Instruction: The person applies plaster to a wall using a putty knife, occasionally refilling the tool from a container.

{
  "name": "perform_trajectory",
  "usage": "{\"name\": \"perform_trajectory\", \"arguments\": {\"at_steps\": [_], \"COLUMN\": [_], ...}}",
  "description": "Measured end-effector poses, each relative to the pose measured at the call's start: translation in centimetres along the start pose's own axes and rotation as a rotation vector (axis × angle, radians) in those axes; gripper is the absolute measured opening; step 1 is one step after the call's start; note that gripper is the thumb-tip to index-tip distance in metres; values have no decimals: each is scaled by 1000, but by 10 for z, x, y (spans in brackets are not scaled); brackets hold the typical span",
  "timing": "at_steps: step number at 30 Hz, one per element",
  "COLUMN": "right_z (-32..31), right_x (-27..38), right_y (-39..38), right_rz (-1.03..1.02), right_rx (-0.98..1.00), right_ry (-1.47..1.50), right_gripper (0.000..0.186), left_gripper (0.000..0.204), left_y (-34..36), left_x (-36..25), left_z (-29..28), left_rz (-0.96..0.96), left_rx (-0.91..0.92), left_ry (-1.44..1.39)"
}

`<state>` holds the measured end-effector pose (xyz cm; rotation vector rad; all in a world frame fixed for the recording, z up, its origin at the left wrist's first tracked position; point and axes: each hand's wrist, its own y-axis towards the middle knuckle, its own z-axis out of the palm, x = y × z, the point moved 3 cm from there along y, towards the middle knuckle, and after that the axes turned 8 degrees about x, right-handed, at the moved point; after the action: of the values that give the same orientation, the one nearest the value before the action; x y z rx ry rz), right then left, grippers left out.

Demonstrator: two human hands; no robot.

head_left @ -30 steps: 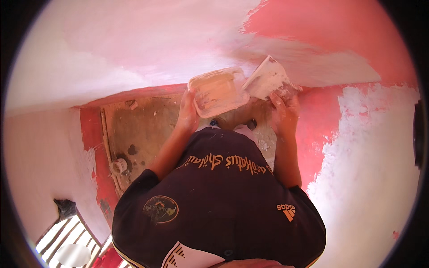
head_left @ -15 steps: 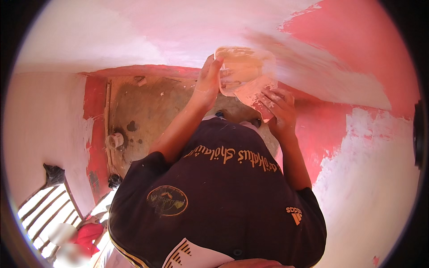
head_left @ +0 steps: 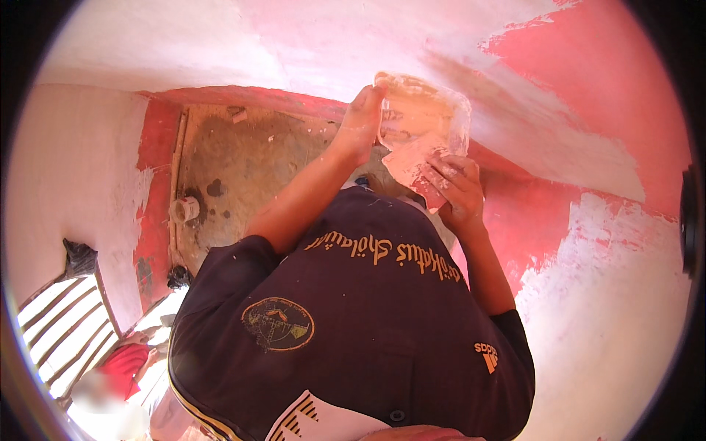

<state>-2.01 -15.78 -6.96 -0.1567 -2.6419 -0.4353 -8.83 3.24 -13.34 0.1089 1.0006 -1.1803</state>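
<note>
My left hand (head_left: 360, 125) grips the left edge of a flat plaster board (head_left: 430, 110) smeared with pale putty, held up in front of my chest. My right hand (head_left: 457, 187) holds a wide putty knife (head_left: 415, 163) whose blade lies against the lower part of the board. Both hands are dusted with plaster. My dark shirt fills the lower middle of the view. The knife's handle is hidden inside my right fist.
A red wall (head_left: 610, 95) partly covered with white plaster (head_left: 625, 309) rises on the right and ahead. Below lies a brown dirty floor (head_left: 243, 162) with a small white cup (head_left: 185, 209). A striped white grille (head_left: 62, 323) and another person in red (head_left: 121, 364) are at the lower left.
The board and knife were side by side a second ago; now the knife blade has come onto the board. Both hands have risen and shifted slightly right in the view.
</note>
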Motion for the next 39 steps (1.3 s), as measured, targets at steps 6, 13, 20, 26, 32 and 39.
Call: {"name": "perform_trajectory", "arguments": {"at_steps": [6, 13, 20, 26, 32, 39], "right_z": [18, 27, -38, -108, -158, -170], "right_x": [1, 3, -62, -52, -53, -75], "right_y": [-14, -37, -52, -13, -19, -42], "right_rz": [6, 21, 489, 385, 364, 418], "right_rx": [68, 18, -348, -98, 47, -83], "right_ry": [102, 248, 318, 233, 299, 523], "right_gripper": [34, 27, 40, 49, 51, 51], "left_gripper": [46, 51, 43, 45, 52, 52], "left_y": [22, 22, -9, -52, -62, -63], "left_x": [20, 28, 27, 1, 6, 16], "left_z": [-17, -32, -18, 24, 81, 123], "left_rz": [-69, -63, 353, 555, 851, 966], "left_rx": [-45, -94, -132, -91, 32, 131], "left_ry": [-6, 9, 393, 690, 733, 736]}}
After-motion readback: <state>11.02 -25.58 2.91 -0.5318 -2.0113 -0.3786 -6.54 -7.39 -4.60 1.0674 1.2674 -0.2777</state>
